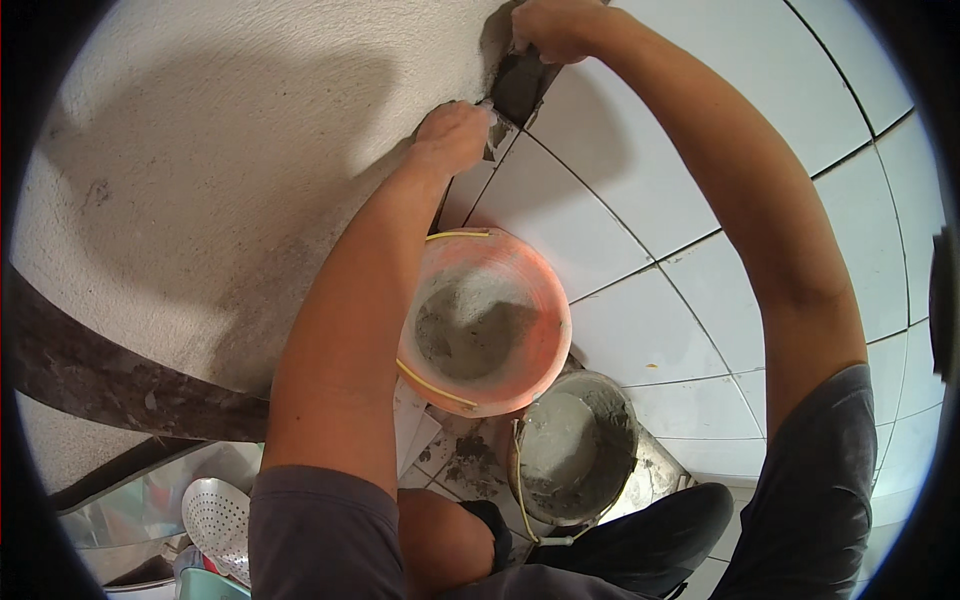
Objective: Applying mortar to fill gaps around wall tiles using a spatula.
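Observation:
My left hand (457, 135) is closed at the corner where the rough cream wall (240, 130) meets the white tiles (640, 150). A little grey shows at its fingertips; what it grips I cannot make out. Higher up that corner my right hand (560, 28) has its fingers curled, and what they hold is hidden. Between the two hands lies a dark grey patch (518, 88), rough-edged like wet mortar. Below my left hand stands an orange bucket (545, 330) with grey mortar (470, 325) in it.
Nearer my knees, a dark bucket (625, 420) with a wire handle holds pale grey slurry (560, 430). A dark ledge (130, 375) juts from the wall at left. Under it are a white perforated ladle (218, 520) and a clear container (130, 510).

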Action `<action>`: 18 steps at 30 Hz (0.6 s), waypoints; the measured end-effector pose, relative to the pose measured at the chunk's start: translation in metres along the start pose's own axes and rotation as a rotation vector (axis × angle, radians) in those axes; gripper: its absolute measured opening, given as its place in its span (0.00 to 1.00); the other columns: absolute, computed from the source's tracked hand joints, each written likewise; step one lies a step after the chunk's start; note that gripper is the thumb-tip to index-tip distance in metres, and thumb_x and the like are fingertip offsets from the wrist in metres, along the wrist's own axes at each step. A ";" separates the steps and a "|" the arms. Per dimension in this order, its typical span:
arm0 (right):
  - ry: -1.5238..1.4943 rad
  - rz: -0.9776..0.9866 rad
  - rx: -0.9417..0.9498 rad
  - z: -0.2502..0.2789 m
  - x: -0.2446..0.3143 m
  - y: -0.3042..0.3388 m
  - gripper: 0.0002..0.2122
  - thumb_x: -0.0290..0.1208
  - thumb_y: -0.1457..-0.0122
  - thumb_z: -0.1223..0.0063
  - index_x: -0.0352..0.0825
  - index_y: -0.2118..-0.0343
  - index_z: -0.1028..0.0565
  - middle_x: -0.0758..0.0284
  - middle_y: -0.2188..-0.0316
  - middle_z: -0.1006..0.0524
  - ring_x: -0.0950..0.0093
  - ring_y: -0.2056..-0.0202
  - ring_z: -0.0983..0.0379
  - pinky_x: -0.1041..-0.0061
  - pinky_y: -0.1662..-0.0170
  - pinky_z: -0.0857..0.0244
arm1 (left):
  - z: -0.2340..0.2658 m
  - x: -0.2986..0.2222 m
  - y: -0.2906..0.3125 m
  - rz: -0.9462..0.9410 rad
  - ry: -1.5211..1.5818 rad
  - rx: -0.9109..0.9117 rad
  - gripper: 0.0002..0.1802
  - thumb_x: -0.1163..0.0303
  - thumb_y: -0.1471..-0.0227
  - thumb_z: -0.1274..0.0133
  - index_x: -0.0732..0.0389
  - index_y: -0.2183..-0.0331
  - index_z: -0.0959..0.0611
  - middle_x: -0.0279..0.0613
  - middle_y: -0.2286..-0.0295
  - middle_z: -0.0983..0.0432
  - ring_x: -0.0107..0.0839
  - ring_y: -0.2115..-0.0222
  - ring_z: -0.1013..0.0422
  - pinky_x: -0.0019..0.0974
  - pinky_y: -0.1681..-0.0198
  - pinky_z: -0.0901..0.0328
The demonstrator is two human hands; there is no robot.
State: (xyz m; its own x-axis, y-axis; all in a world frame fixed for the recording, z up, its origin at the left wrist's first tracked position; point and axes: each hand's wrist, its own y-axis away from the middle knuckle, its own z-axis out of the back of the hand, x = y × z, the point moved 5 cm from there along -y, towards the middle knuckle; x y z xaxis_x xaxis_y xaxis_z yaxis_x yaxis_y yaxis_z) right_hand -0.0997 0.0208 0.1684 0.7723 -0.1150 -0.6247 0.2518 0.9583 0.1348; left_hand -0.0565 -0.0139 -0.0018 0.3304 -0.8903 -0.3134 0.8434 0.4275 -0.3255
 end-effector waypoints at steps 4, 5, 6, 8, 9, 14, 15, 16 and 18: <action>0.139 0.084 0.017 -0.008 0.015 -0.003 0.10 0.27 0.50 0.49 0.41 0.65 0.20 0.63 0.61 0.22 0.64 0.55 0.28 0.59 0.48 0.41 | 0.002 0.005 0.007 -0.021 0.024 -0.074 0.13 0.77 0.51 0.56 0.65 0.64 0.19 0.58 0.66 0.24 0.49 0.61 0.27 0.45 0.57 0.33; 0.138 0.087 0.015 -0.006 0.012 -0.002 0.10 0.27 0.50 0.49 0.41 0.65 0.20 0.63 0.61 0.22 0.64 0.55 0.28 0.59 0.48 0.41 | 0.004 0.005 0.006 -0.018 0.021 -0.073 0.13 0.77 0.51 0.56 0.65 0.64 0.19 0.58 0.66 0.24 0.49 0.61 0.27 0.45 0.57 0.33; 0.112 0.095 0.038 -0.004 0.007 -0.001 0.10 0.27 0.50 0.48 0.40 0.65 0.20 0.62 0.61 0.22 0.64 0.54 0.29 0.58 0.48 0.41 | 0.003 0.004 0.002 0.023 -0.007 -0.029 0.13 0.77 0.51 0.56 0.65 0.64 0.19 0.57 0.66 0.24 0.49 0.61 0.27 0.45 0.57 0.33; 0.089 0.095 0.066 -0.009 0.004 -0.001 0.09 0.27 0.50 0.48 0.39 0.65 0.20 0.62 0.60 0.23 0.63 0.54 0.29 0.58 0.47 0.42 | 0.000 0.003 -0.001 0.056 -0.032 0.013 0.14 0.76 0.51 0.57 0.65 0.64 0.19 0.57 0.66 0.24 0.49 0.61 0.27 0.45 0.57 0.33; 0.094 0.084 0.006 -0.016 0.008 -0.005 0.09 0.26 0.51 0.48 0.38 0.66 0.20 0.62 0.61 0.22 0.63 0.55 0.28 0.58 0.48 0.41 | 0.000 0.004 0.001 0.044 -0.013 0.011 0.18 0.80 0.56 0.55 0.62 0.60 0.20 0.57 0.66 0.24 0.49 0.61 0.28 0.45 0.56 0.33; 0.124 0.086 -0.086 0.000 0.004 0.002 0.07 0.24 0.53 0.47 0.37 0.70 0.20 0.61 0.65 0.21 0.62 0.58 0.26 0.58 0.51 0.38 | 0.000 0.005 0.002 0.009 0.005 -0.028 0.25 0.84 0.60 0.55 0.58 0.57 0.21 0.57 0.65 0.24 0.49 0.61 0.28 0.45 0.55 0.34; 0.165 0.063 -0.098 0.011 -0.001 0.007 0.07 0.25 0.53 0.47 0.37 0.71 0.20 0.61 0.66 0.21 0.62 0.59 0.26 0.57 0.52 0.37 | -0.001 0.004 0.000 0.018 -0.009 -0.013 0.25 0.84 0.60 0.55 0.59 0.57 0.21 0.56 0.65 0.24 0.49 0.61 0.28 0.45 0.56 0.34; 0.202 0.041 -0.113 0.023 -0.004 0.014 0.06 0.25 0.53 0.47 0.36 0.72 0.19 0.60 0.66 0.21 0.62 0.60 0.25 0.56 0.53 0.36 | -0.001 0.005 0.001 0.029 -0.028 0.003 0.24 0.84 0.60 0.55 0.60 0.58 0.21 0.56 0.66 0.24 0.50 0.62 0.28 0.45 0.56 0.34; 0.252 0.039 -0.143 0.040 -0.005 0.034 0.06 0.25 0.53 0.46 0.36 0.72 0.20 0.59 0.66 0.21 0.62 0.59 0.25 0.56 0.53 0.37 | -0.004 0.005 0.003 0.032 -0.027 0.000 0.22 0.84 0.60 0.55 0.61 0.59 0.20 0.56 0.66 0.24 0.50 0.62 0.28 0.45 0.56 0.34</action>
State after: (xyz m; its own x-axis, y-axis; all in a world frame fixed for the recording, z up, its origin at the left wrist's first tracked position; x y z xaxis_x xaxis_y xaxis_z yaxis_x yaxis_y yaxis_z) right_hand -0.0718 0.0432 0.2071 0.6064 -0.0257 -0.7948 0.1262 0.9899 0.0643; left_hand -0.0536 -0.0167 -0.0083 0.3685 -0.8802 -0.2990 0.8321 0.4558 -0.3160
